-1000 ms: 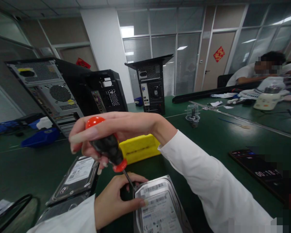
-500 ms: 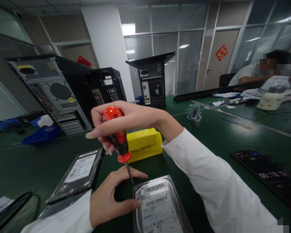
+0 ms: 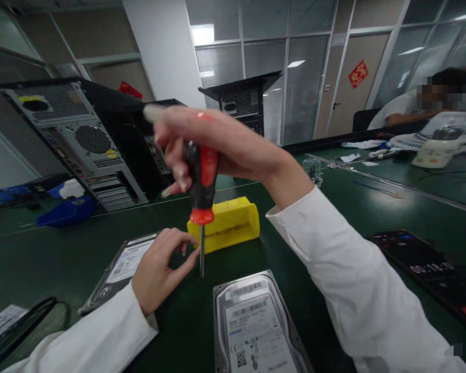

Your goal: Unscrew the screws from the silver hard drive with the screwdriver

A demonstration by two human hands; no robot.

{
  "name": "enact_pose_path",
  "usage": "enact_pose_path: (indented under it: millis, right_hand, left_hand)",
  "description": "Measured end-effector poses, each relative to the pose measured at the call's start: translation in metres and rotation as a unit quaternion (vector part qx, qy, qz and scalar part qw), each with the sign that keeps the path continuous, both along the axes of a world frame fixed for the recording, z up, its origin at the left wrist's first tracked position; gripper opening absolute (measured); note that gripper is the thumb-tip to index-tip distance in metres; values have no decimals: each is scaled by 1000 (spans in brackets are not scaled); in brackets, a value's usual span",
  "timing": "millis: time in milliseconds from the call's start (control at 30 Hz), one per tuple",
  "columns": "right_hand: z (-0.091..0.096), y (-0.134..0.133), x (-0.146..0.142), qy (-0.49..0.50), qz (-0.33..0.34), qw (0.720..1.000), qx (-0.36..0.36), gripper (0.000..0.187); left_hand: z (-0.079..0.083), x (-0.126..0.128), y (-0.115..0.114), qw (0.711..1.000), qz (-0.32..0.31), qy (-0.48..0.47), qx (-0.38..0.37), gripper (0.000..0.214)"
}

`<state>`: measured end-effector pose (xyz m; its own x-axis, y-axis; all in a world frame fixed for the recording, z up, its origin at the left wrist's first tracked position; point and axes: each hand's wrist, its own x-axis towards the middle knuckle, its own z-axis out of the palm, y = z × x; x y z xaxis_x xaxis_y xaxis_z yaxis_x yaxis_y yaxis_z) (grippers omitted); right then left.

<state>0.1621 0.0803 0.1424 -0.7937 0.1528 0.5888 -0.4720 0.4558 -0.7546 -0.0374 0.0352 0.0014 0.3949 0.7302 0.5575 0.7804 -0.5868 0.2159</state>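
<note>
My right hand [image 3: 217, 142] is closed round the red and black handle of a screwdriver [image 3: 202, 181], held upright above the green table. Its shaft points straight down and its tip hangs just left of the far corner of a silver hard drive [image 3: 252, 326], which lies label up at the front. My left hand [image 3: 159, 269] rests on the table to the left of the shaft. Its fingers are curled in a pinch right beside the shaft; what they hold, if anything, is hidden. A second hard drive [image 3: 126, 261] lies partly under that hand.
A yellow plastic box [image 3: 233, 220] sits behind the screwdriver. Open computer cases [image 3: 77, 140] [image 3: 243, 106] stand at the back. A phone [image 3: 423, 264] showing a timer lies to the right. A black cable [image 3: 19, 329] curls at front left. Another person [image 3: 431, 103] sits at the far right.
My right hand lifted the screwdriver off the hard drive's corner and turned it upright. My left hand left the drive's edge and moved back left, closing its fingers beside the shaft.
</note>
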Motion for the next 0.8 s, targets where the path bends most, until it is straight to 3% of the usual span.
enact_pose_path:
  millis: [67,133,200,267,367,467,600,700,800]
  right_hand:
    - [9,-3,17,67,-77,995,-23,20]
    - [18,-8,37,112,-208,971,-38,20]
    - [25,-11,54,115,-299,947,-36,17]
    - [26,-11,65,63,-383,922,-12,14]
    - [17,0,69,-138,-472,871,10,26]
    - [-1,22,65,-326,-532,781,-20,35]
    - [-33,51,64,-451,-585,670,-69,36]
    - [-55,65,64,-520,-583,620,-75,37]
    - [-71,70,59,-573,-561,594,-70,36]
  left_hand:
    - [-2,-4,7,999,33,-14,-13,24]
    - [-5,-8,14,997,52,-50,-37,33]
    - [-7,-10,19,993,62,-69,-68,40]
    - [-6,-9,21,990,62,-66,-105,40]
    - [-4,-7,19,985,37,-60,-156,35]
    - [-2,-6,18,984,17,-45,-174,28]
    - [-4,-9,20,985,10,-13,-171,31]
    - [-2,-14,22,984,-3,-11,-180,33]
    - [2,-22,25,980,-11,-2,-201,36]
